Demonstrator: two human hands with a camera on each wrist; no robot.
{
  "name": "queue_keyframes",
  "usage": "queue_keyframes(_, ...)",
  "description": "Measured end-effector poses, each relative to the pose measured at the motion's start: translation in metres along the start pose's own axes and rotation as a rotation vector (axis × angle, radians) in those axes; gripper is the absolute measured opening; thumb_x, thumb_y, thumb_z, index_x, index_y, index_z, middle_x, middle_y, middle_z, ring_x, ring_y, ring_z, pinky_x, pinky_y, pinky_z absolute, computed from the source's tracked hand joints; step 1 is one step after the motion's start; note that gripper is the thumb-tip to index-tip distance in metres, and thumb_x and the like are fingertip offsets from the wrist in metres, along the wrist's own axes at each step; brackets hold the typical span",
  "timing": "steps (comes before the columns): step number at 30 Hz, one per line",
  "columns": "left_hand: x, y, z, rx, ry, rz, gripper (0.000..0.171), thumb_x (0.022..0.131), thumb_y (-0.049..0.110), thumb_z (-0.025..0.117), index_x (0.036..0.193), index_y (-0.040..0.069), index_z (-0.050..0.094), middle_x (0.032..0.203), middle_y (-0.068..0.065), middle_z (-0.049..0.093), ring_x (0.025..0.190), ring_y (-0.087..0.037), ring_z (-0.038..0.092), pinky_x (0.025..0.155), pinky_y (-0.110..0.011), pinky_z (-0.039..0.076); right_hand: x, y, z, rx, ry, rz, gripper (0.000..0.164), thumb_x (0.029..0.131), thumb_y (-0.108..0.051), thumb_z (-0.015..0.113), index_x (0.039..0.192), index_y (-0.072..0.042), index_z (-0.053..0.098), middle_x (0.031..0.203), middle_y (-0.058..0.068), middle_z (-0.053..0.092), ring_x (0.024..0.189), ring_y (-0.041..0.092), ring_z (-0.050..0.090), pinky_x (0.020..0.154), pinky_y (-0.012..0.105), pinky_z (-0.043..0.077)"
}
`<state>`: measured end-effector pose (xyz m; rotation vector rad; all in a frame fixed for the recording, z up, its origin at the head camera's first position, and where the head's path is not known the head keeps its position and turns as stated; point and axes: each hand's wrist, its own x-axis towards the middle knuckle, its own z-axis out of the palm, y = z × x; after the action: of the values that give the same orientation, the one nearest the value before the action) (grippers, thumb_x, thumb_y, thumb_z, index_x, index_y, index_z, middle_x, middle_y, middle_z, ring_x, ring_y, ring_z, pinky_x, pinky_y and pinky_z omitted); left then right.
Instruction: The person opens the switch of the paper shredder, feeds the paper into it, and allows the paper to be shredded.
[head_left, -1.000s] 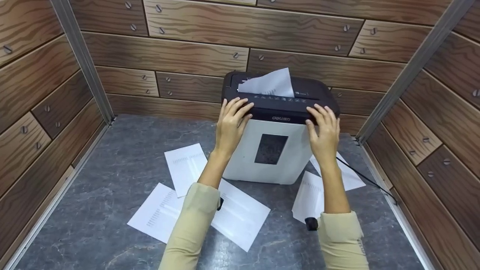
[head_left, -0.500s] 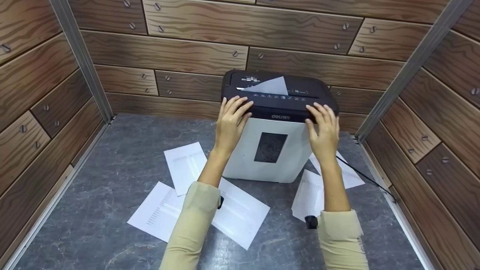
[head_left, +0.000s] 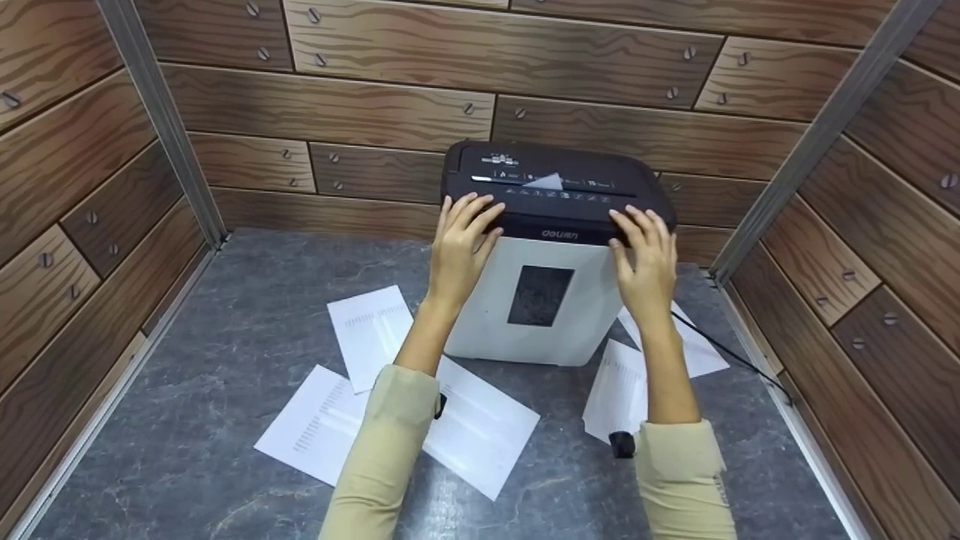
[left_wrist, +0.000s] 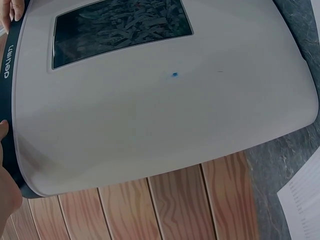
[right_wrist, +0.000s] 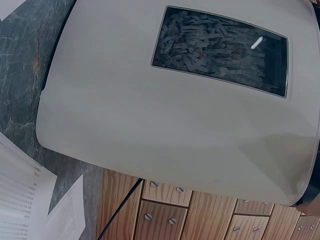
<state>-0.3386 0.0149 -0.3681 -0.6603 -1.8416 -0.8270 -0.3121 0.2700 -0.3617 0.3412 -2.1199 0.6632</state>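
Note:
A paper shredder (head_left: 555, 300) with a light grey bin and a black top (head_left: 630, 180) stands upright near the back wall. The corner of a white sheet of paper (head_left: 546, 182) pokes out of its slot. My left hand (head_left: 459, 251) holds the left front edge of the black top, fingertips above and thumb on the front. On the right side, my right hand (head_left: 646, 251) holds the same edge in a like way. Through the bin's dark window (right_wrist: 220, 50) shredded strips show in the right wrist view. Both wrist views catch only parts of the hands.
Printed sheets lie left of the shredder, one upper (head_left: 371, 337) and one lower (head_left: 315, 424), with another sheet (head_left: 484, 427) in front. More paper (head_left: 619, 390) lies by the right forearm. A black cord (head_left: 731, 356) runs right. Wood-patterned walls (head_left: 322, 105) enclose the grey tabletop (head_left: 225, 360).
The white sheet has sunk down into the shredder's slot, from a large piece standing up to a small corner. Both hands stay where they were on the top's edge.

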Motion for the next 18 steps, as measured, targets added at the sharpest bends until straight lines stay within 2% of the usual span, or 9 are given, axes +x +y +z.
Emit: queue_keyframes(18, 0.0003, 0.0013, -0.0012, -0.009, -0.01, -0.016, 0.028, 0.082, 0.011, 0.069, 0.11, 0.006, 0.067, 0.116, -0.008, 0.06, 0.117, -0.023, 0.046, 0.108, -0.04, 0.018, 0.0, -0.0002, 0.001, 0.006, 0.002, 0.002, 0.032, 0.089, -0.014, 0.06, 0.121, -0.015, 0.06, 0.13, 0.003, 0.05, 0.128, 0.022, 0.032, 0.107, 0.048, 0.008)
